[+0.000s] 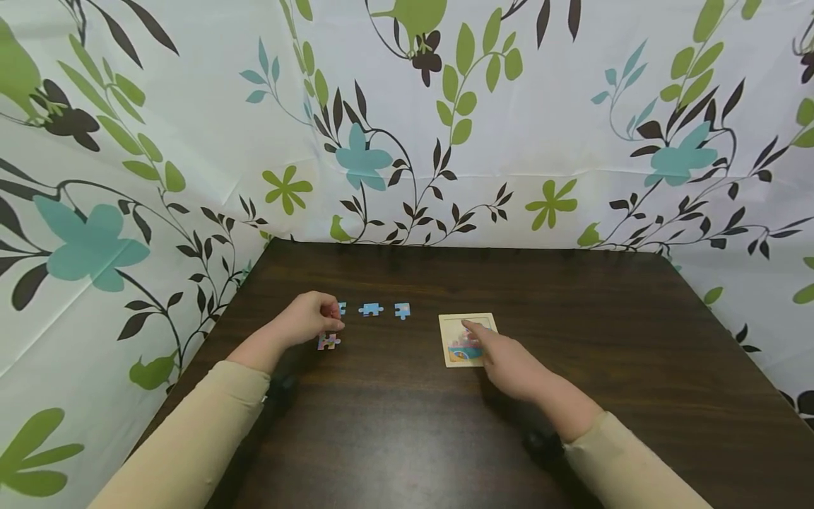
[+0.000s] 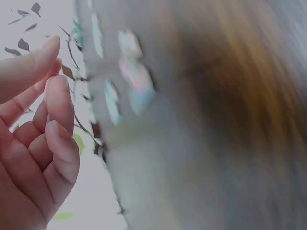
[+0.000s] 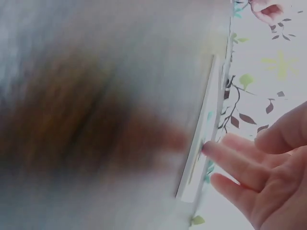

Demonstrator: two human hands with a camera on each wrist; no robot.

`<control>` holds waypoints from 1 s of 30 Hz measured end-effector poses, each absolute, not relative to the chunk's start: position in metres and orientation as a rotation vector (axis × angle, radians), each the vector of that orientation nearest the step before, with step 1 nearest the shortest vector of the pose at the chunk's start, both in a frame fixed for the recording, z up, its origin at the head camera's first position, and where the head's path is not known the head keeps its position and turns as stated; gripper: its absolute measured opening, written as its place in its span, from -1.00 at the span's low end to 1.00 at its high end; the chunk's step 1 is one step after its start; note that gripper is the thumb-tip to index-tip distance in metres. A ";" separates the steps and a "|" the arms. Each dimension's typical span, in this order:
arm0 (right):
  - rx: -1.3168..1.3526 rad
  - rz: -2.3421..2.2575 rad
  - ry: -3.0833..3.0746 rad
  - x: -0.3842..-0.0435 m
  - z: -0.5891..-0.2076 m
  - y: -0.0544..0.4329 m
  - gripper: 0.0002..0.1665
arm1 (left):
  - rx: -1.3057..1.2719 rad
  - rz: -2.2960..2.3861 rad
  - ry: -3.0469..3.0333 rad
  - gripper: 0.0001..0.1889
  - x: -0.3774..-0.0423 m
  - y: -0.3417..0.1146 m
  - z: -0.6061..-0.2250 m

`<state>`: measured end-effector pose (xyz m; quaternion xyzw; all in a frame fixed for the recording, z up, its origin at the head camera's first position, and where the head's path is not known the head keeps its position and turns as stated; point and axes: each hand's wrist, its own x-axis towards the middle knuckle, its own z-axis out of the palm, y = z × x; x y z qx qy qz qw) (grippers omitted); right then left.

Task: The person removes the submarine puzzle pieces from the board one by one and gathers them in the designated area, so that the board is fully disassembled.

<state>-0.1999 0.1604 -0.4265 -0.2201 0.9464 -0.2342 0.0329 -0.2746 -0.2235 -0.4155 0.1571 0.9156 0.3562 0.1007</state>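
My left hand point(image 1: 309, 318) hovers at the left group of jigsaw pieces, thumb and forefinger apart and the other fingers loosely curled. In the left wrist view nothing shows between its fingertips point(image 2: 58, 86). Just below it lies a pink and multicoloured piece point(image 1: 328, 342), and a blue piece point(image 1: 342, 308) is partly hidden behind the fingers. On the right, my right hand point(image 1: 509, 360) rests extended fingers on a square wooden puzzle tray point(image 1: 448, 325). Pink and blue pieces fill the lower part of the tray's picture, partly covered by this hand.
Two more blue jigsaw pieces, one in the middle point(image 1: 371, 309) and one nearer the tray point(image 1: 402, 310), lie in a row on the dark wooden table point(image 1: 407, 424). A leaf-patterned white curtain point(image 1: 407, 191) stands behind the table's far edge and along its left side.
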 end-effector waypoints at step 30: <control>-0.832 -0.436 2.901 -0.206 -0.430 0.200 -0.51 | 0.845 0.690 2.653 -0.88 -0.296 -0.025 -0.412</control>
